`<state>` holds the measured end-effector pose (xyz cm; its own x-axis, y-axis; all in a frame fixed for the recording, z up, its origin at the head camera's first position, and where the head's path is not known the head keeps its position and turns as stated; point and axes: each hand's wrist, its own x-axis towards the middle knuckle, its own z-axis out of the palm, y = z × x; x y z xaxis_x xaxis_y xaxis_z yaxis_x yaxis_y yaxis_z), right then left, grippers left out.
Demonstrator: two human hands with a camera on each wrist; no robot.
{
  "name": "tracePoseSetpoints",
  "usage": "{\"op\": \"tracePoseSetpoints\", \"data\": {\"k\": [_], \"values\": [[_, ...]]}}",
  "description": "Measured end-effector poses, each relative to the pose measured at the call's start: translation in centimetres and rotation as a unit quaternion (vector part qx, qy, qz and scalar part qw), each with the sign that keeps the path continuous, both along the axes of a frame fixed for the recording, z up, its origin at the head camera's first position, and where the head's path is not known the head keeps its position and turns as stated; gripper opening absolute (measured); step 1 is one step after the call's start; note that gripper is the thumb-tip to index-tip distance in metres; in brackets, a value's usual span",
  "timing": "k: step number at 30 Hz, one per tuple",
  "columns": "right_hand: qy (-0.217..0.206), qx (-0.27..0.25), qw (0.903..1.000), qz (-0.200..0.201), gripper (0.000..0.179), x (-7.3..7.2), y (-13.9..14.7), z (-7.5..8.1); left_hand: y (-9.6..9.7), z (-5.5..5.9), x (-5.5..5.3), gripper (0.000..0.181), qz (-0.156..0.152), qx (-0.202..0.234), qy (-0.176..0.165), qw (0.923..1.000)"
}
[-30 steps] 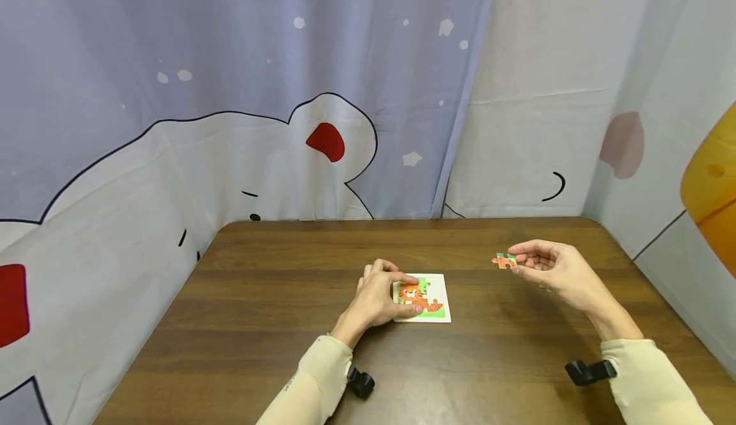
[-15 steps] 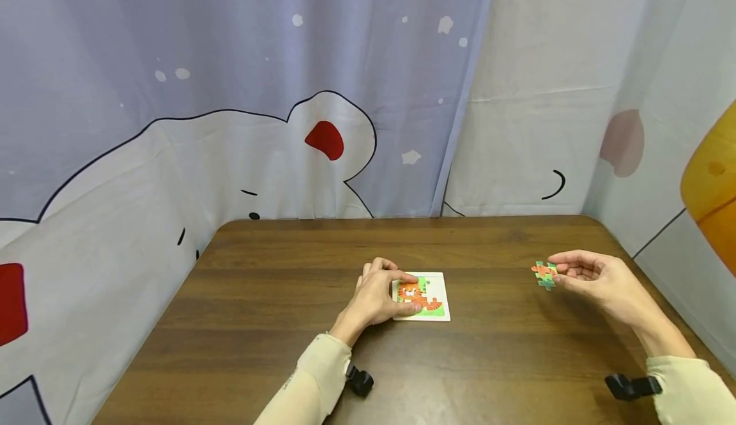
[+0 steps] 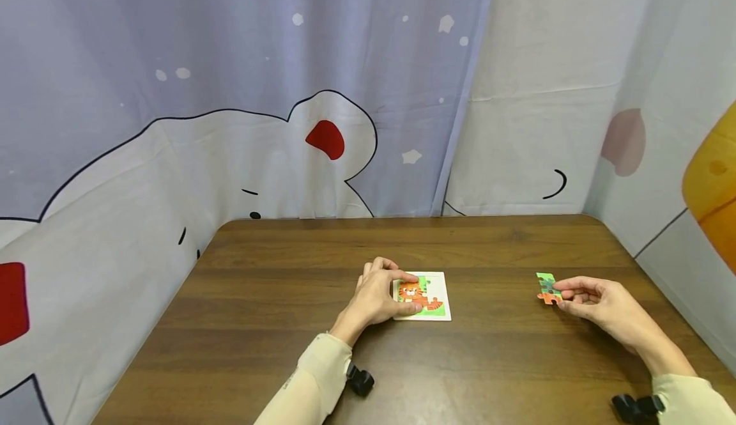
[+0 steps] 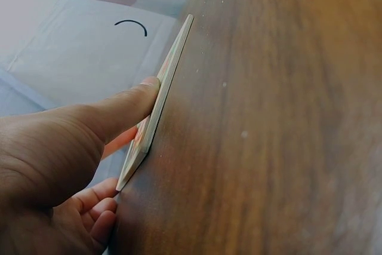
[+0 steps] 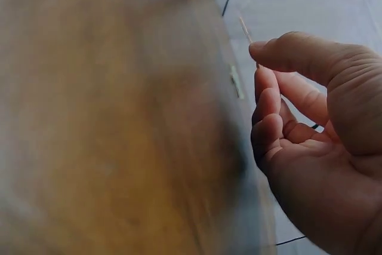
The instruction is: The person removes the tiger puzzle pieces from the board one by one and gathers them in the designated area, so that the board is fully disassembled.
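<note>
My left hand (image 3: 374, 294) rests on the left part of a small square puzzle board (image 3: 446, 307) bearing an orange tiger picture on green. Its thumb and index finger lie over the picture, and the other fingers sit beside the left edge. The upper right of the board shows bare white. In the right wrist view the thumb and index finger of my right hand (image 5: 316, 100) pinch a thin puzzle piece (image 5: 243, 28), seen edge-on. From the head view, this right hand (image 3: 600, 307) is near an orange puzzle piece (image 3: 550, 299) and a green puzzle piece (image 3: 544, 277), which overlap.
The brown wooden table (image 3: 276, 284) carries the board and reaches back to a printed curtain (image 3: 259, 61). Another light curtain (image 3: 661, 188) borders its right side. Black wrist cameras, such as the left one (image 3: 360, 381), sit below both hands.
The right hand has moved right and then toward the near side with its puzzle piece. A green piece now shows behind the orange one. The left hand and board have stayed put.
</note>
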<state>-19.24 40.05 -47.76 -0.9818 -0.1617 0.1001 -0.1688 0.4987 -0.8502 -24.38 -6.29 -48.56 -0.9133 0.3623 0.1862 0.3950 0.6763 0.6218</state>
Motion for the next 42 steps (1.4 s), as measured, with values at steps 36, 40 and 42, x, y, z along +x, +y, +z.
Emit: {"op": "tracePoseSetpoints", "data": {"k": [36, 40, 42], "values": [[0.013, -0.008, 0.9989, -0.044, 0.042, 0.8, -1.1, 0.4, -0.2, -1.2, -0.6, 0.049, -0.014, 0.012, 0.039, 0.9991], [0.018, -0.012, 0.9990, -0.039, 0.046, 0.5, -2.4, 1.8, -0.3, -0.8, -0.3, 0.049, -0.010, 0.011, 0.031, 0.9994], [0.021, -0.013, 0.9991, -0.036, 0.048, 0.3, -3.2, 2.5, -0.2, -0.5, -0.2, 0.049, -0.009, 0.010, 0.026, 0.9996]]}}
